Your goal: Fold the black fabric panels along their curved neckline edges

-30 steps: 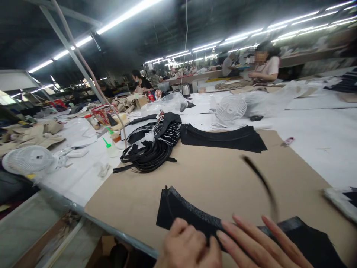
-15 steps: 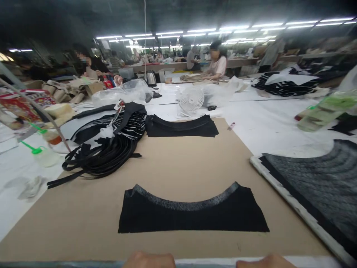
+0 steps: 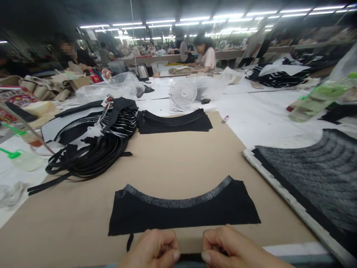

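At the near edge of the board, my left hand (image 3: 156, 247) and my right hand (image 3: 225, 245) are both closed, thumbs in front. A narrow black strip (image 3: 191, 257) stretches between them, pinched at each side. A loose dark end (image 3: 129, 242) shows beside my left hand, probably part of the same strip. Just beyond my hands a black fabric piece (image 3: 181, 219) lies flat, with a grey speckled band along its curved far edge. Farther back is a stack of similar curved black pieces (image 3: 175, 124). A bundle of black strips (image 3: 86, 160) lies at the left.
The brown board (image 3: 167, 160) covers the near table. At the right, a panel (image 3: 304, 178) carries rows of overlapping grey-edged pieces. A small white fan (image 3: 184, 92), a green-tinted bottle (image 3: 318, 102) and a green-tipped squeeze bottle (image 3: 26, 160) stand around. Several people work farther back.
My hands have come up into view at the near edge, with the black strip now visible between them. The whole scene has shifted slightly left as the camera turned.
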The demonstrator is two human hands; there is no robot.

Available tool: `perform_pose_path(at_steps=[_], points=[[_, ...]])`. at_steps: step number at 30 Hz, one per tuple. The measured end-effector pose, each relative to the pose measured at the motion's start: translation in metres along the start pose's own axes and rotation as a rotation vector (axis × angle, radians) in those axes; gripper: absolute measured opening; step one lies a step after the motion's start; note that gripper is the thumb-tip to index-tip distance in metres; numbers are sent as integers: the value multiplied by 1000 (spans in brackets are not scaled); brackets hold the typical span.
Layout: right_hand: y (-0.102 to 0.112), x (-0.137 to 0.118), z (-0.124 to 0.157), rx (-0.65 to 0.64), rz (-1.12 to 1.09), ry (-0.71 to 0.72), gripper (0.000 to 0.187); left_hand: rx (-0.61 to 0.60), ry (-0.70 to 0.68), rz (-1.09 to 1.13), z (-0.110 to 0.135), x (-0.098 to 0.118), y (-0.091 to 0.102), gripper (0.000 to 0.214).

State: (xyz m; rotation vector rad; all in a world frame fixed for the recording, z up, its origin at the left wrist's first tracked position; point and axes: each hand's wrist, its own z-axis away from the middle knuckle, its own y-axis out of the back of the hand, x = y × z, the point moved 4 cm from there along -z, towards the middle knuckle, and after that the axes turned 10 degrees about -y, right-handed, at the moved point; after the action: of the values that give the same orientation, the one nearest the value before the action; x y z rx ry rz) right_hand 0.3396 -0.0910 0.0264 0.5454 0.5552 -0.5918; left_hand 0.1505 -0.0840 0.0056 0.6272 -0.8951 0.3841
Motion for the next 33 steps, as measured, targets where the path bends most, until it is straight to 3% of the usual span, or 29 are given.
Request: perform_pose_path(at_steps=[3,12,15,24,33], points=[[7,-10,-7,44,105,27,17,102,44,-102,-2,6,13,22],[13,-11,-25,325,231,70,21,238,64,-273,-23,10,38,16],[12,-10,-29,351,266,49,16,258,110,-319,-27,7,39,13],[-2,-3,-38,337,485,73,51,250,118,-318,-30,-5,33,35],[-7,7,-49,393,562,119,58,220,127,-374,-32,-14,23,49]])
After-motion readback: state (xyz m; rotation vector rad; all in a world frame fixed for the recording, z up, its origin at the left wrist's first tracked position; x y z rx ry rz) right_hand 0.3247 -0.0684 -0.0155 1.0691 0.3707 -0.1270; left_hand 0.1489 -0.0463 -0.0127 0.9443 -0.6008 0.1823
